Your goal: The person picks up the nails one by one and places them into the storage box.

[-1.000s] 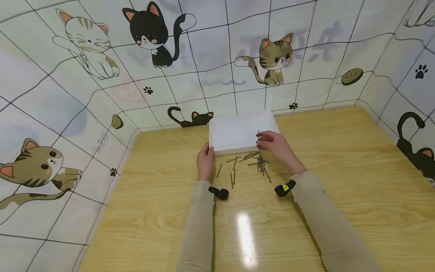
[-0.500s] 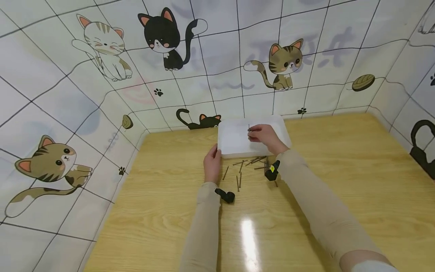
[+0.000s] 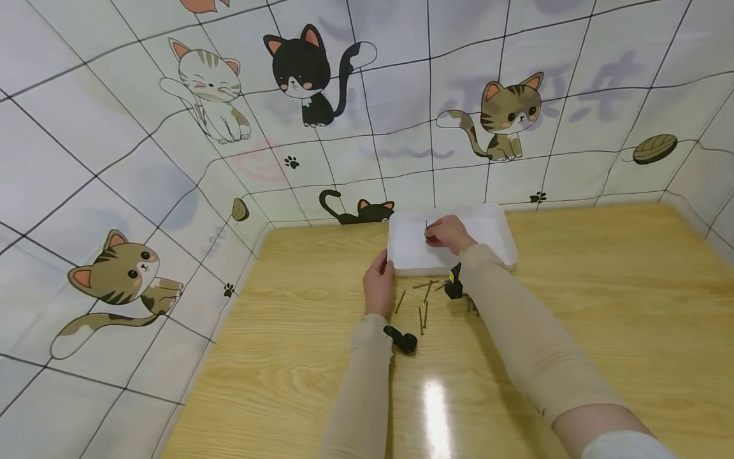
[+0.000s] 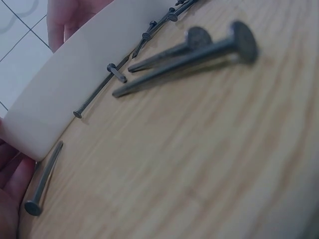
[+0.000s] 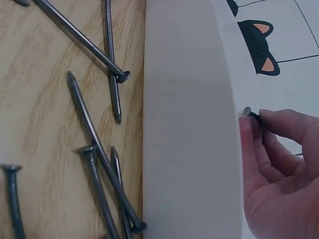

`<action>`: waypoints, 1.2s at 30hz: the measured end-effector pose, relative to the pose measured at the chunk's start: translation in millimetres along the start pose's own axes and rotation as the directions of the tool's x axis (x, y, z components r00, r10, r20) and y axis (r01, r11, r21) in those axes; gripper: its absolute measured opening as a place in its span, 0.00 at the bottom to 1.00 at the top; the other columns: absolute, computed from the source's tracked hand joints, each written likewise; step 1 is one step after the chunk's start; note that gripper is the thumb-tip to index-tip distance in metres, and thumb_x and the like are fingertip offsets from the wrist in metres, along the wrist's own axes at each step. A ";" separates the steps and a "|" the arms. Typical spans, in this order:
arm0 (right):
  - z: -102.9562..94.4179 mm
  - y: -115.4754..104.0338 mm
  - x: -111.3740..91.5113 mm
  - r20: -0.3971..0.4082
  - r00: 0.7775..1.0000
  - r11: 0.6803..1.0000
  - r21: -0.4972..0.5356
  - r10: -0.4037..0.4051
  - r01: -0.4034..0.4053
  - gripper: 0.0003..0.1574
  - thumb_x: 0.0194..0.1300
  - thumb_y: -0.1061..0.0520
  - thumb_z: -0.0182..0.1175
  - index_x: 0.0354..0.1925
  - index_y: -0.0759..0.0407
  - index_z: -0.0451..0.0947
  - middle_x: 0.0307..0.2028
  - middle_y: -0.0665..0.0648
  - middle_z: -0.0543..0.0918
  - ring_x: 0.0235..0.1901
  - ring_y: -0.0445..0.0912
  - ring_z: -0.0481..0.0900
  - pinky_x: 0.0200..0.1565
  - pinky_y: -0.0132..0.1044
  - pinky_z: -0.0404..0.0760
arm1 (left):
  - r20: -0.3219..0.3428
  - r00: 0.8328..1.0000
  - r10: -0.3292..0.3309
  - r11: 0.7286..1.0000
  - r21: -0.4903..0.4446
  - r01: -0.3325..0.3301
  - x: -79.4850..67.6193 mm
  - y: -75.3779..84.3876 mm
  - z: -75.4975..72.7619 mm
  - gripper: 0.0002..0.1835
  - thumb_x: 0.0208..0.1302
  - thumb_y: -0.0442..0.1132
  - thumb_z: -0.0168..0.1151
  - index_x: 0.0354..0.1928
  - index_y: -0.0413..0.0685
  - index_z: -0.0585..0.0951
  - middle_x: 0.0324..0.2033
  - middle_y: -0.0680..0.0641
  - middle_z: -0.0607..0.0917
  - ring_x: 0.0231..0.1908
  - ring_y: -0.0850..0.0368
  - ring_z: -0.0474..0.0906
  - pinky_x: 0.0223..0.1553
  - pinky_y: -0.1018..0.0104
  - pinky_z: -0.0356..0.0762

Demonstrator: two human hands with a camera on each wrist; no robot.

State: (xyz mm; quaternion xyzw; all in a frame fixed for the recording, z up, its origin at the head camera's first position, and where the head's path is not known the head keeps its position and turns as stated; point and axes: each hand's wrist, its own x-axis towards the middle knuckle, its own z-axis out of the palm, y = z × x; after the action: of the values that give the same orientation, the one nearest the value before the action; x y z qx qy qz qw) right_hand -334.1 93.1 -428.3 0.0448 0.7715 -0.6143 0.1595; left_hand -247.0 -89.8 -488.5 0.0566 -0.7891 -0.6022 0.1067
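A shallow white tray point(image 3: 410, 255) lies on the wooden table near the back wall. My left hand point(image 3: 378, 287) grips its near left corner; in the left wrist view the fingers point(image 4: 17, 174) curl at the corner's lower edge. Over the left half of the tray, my right hand point(image 3: 450, 234) pinches a nail point(image 3: 426, 231) between thumb and fingertips, upright in the head view. The nail's round head point(image 5: 247, 111) shows in the right wrist view. Several loose nails point(image 3: 425, 315) lie along the tray's near side, some crossing each other point(image 5: 102, 154); my right forearm hides part of them.
The wooden table point(image 3: 287, 319) meets white grid-patterned walls point(image 3: 401, 185) with cartoon cats at the back and sides. One nail point(image 4: 45, 181) lies close to my left hand. A black wrist camera point(image 3: 454, 284) hangs by the tray's front edge, over the nails.
My right hand has carried the nail leftward from the tray's near right edge to over its left half. The left hand stays at the corner. The head view has shifted.
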 end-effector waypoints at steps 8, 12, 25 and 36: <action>4.1 10.7 4.7 -0.083 0.997 0.935 -0.354 -0.008 -0.022 0.15 0.56 0.60 0.56 0.39 0.71 0.79 0.34 0.63 0.81 0.26 0.46 0.78 0.37 0.38 0.75 | 0.003 1.000 0.006 1.000 -0.024 -0.006 -6.4 -4.5 6.8 0.21 0.64 0.44 0.49 0.60 0.53 0.70 0.53 0.56 0.75 0.53 0.63 0.69 0.52 0.65 0.67; 9.4 7.5 3.5 -0.107 0.992 0.868 -0.496 -0.070 0.007 0.13 0.53 0.59 0.55 0.29 0.69 0.80 0.24 0.60 0.81 0.22 0.47 0.76 0.31 0.37 0.74 | 0.003 1.000 0.008 1.000 -0.026 -0.008 -3.6 -4.2 6.0 0.22 0.64 0.44 0.49 0.60 0.52 0.70 0.53 0.57 0.75 0.52 0.65 0.69 0.51 0.66 0.67; 18.9 -4.8 -3.5 -0.091 0.988 0.774 -0.632 -0.121 0.037 0.15 0.55 0.61 0.50 0.17 0.66 0.77 0.09 0.55 0.74 0.10 0.44 0.68 0.17 0.35 0.66 | -0.018 1.000 0.009 1.000 0.011 -0.009 2.0 -2.5 -0.5 0.21 0.64 0.45 0.49 0.59 0.57 0.71 0.52 0.59 0.75 0.51 0.68 0.69 0.50 0.68 0.67; 12.3 1.7 -3.0 -0.085 0.981 0.731 -0.678 -0.177 0.073 0.17 0.52 0.65 0.48 0.11 0.62 0.74 0.07 0.53 0.72 0.10 0.45 0.66 0.15 0.35 0.65 | -0.027 0.999 0.018 1.000 0.006 -0.018 3.3 -5.2 1.9 0.20 0.64 0.44 0.50 0.58 0.56 0.71 0.52 0.56 0.76 0.51 0.66 0.70 0.50 0.68 0.67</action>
State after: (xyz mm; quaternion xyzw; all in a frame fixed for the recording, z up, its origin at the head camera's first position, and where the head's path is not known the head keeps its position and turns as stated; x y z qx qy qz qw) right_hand -328.5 82.1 -431.4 -0.0237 0.9515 -0.2992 0.0673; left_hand -250.9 -90.2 -493.6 0.0579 -0.7899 -0.5981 0.1224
